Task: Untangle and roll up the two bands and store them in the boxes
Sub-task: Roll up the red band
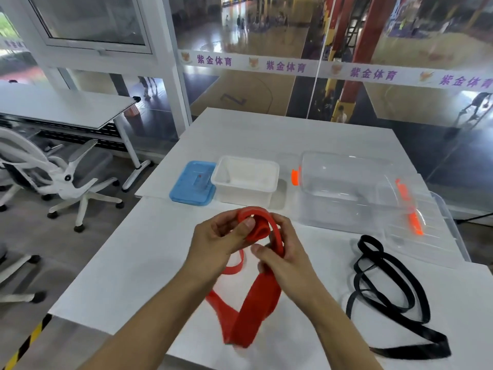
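Note:
Both hands hold the red band point(256, 303) above the table's near middle. My left hand point(213, 241) pinches its curled top end between thumb and fingers. My right hand point(282, 252) grips the band just beside it, fingers wrapped round the strip. The rest of the red band hangs down in a loose loop towards the table edge. The black band point(386, 297) lies in tangled loops on the table to the right, touched by neither hand. An open white box point(245, 180) stands behind the hands, and a clear box point(346, 188) with orange clips sits to its right.
A blue lid point(193, 184) lies left of the white box. A clear lid point(416, 231) with an orange clip rests against the clear box at the right. The white table point(133, 263) ends near the left; office chairs point(61, 177) stand beyond it.

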Demonstrator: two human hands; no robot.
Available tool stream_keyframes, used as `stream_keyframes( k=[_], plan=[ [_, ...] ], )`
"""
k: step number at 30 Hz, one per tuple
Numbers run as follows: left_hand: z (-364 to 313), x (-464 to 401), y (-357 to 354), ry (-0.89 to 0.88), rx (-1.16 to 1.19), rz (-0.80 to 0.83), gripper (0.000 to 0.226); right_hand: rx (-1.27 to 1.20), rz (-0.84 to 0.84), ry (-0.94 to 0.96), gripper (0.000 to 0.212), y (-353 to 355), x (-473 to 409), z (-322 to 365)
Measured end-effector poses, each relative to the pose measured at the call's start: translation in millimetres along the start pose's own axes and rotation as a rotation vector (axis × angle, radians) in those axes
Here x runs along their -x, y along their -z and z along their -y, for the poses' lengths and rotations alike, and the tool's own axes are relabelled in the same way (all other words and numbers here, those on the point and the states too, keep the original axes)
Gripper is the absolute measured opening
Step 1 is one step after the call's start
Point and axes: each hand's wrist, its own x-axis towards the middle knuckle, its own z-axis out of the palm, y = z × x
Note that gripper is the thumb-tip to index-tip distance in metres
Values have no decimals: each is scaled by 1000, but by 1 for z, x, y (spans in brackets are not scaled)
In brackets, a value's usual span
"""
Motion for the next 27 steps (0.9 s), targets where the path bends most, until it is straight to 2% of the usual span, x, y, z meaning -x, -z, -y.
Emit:
stream_keyframes(
  k=[2, 6, 9, 11, 13, 14, 17, 19, 21, 23, 27],
  plan=[
    [5, 2, -8, -10, 30, -62, 40, 81, -65, 61, 53, -12, -1, 0],
    [7, 5, -14, 21, 122, -69, 28, 258, -135, 152, 86, -19, -1, -3],
    [12, 7, -13, 74, 40, -84, 29, 439, -142, 135, 83, -15, -2, -5],
    [13, 8, -12, 124, -30, -68, 44, 500, -127, 107, 72, -9, -5, -9],
    [12, 8, -7, 174, -46, 18, 61, 521, -72, 84, 64, 3, -7, -14],
    [9, 7, -2, 201, -42, 90, 61, 531, -29, 79, 63, 10, -8, -14],
    [-3, -1, 19, 299, -52, 376, 52, 642, 143, 84, 65, 23, -5, -9],
    [-11, -9, 26, 333, -159, 517, 45, 738, 214, 111, 66, 20, -5, -5],
    [-15, -14, 22, 304, -302, 551, 31, 761, 224, 135, 70, 14, -6, -3],
    [-12, -15, 16, 273, -347, 531, 23, 741, 198, 153, 72, 11, -6, -4],
    [0, -11, 9, 261, -213, 507, 15, 696, 146, 172, 78, 16, -3, -9]
  ],
)
